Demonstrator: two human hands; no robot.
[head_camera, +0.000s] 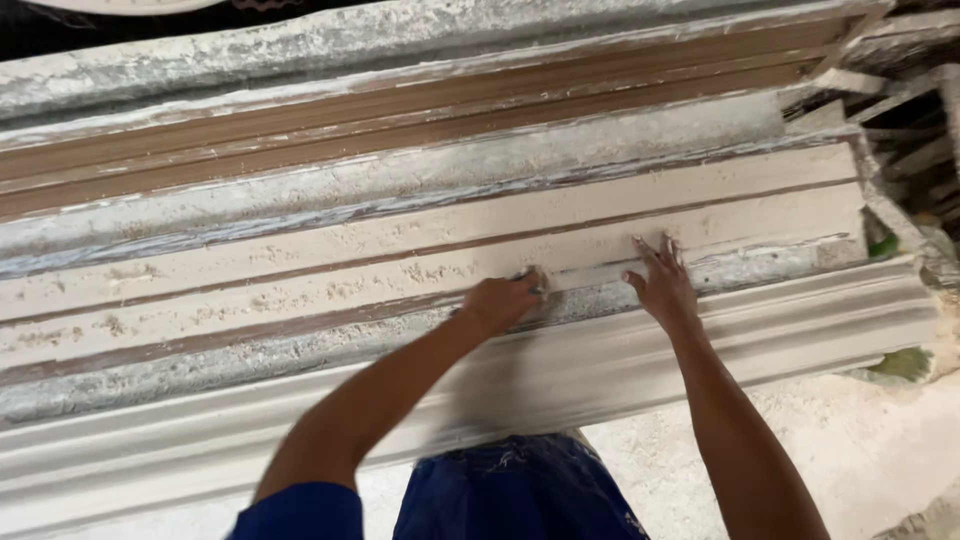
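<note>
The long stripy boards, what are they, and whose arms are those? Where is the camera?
The camera sits on a person's head and looks down, so the two arms are that person's own. In front of them lies a long mould with pale, wet-looking plaster strips and thin brown strips between them, all dusty and crumbly. Nearer to the person runs a smooth, curved pale moulding. The left hand is curled into a fist and presses on the plaster; I cannot tell if it holds something small. The right hand lies flat with fingers spread on the same strip. Below is a dusty floor.
</note>
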